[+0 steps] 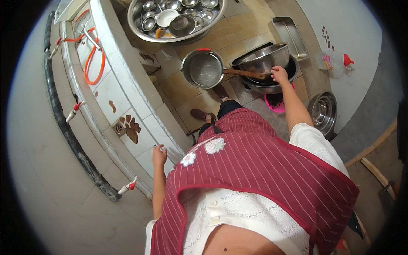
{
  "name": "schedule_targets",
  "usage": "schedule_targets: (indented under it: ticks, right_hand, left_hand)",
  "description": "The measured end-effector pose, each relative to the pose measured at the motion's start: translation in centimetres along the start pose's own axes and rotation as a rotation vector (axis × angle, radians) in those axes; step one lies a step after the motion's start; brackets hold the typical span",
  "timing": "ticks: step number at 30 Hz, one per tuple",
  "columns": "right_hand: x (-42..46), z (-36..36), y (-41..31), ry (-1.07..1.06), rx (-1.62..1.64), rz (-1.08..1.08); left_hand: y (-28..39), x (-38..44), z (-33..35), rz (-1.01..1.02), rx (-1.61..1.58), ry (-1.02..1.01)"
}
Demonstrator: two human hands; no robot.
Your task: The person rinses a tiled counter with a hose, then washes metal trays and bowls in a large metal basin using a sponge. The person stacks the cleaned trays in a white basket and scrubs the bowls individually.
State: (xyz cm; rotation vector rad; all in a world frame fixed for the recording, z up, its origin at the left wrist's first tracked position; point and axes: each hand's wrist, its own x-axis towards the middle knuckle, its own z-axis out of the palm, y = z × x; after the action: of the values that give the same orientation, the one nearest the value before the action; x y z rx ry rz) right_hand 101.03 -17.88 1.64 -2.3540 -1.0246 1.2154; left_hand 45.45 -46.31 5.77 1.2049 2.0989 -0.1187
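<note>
My right hand (280, 75), its fingers bent, is over the side of a tilted steel basin (266, 55). Whether it touches the metal I cannot tell. That basin rests on a stack of larger basins (259, 87) on the floor. Just left of my fingers ends a wooden handle (244, 74), which reaches from a round steel pot (204, 83). A greyish round surface (206, 68), perhaps a strainer, fills most of the pot. My left hand (159, 155) hangs beside the white tiled ledge (148, 121), fingers loosely curled and apart, nothing seen in it.
A large steel tub (132, 19) holds several bowls and a pan. Along the wall are taps (74, 111) and an orange hose (86, 70). A rectangular steel tray (304, 47), a plastic jug (330, 63), nested bowls (322, 111) and a pink basin (271, 106) stand to the right.
</note>
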Motion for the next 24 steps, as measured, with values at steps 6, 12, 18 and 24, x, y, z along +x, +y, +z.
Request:
schedule_targets:
  ticks: [6, 12, 18, 24]
  right_hand:
    - [3.2, -5.0, -0.9, 0.015, 0.000, 0.040]
    - [5.1, -5.7, -2.4, 0.041, 0.022, 0.078]
    - [4.4, -5.3, -2.1, -0.102, -0.247, -0.085]
    - [3.3, -5.8, -1.4, -0.118, -0.405, 0.043]
  left_hand:
    - [7.0, 4.0, -3.3, 0.080, -0.088, 0.087]
    - [8.8, 5.6, -4.6, 0.098, -0.151, 0.179]
    - [7.6, 9.1, -2.9, 0.094, -0.080, 0.301]
    - [9.1, 9.4, -2.1, 0.113, -0.176, 0.378]
